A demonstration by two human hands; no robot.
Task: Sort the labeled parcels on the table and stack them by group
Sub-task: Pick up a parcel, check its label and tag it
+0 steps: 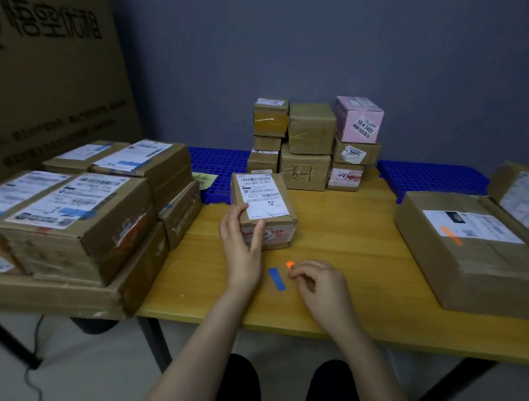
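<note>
Yellow table (336, 214), centre: labelled parcel (265, 209) gripped at its near-left corner by left hand (241, 249). Right hand (322, 287) nearer, apart from parcel (fingers curled), pinching orange sticker (290, 264) beside blue strip (277, 279).

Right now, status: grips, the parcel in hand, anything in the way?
Left grip holds small labeled parcel, resting on table. Right grip pinches orange sticker. Blue sticker flat on table between both grips.
</note>
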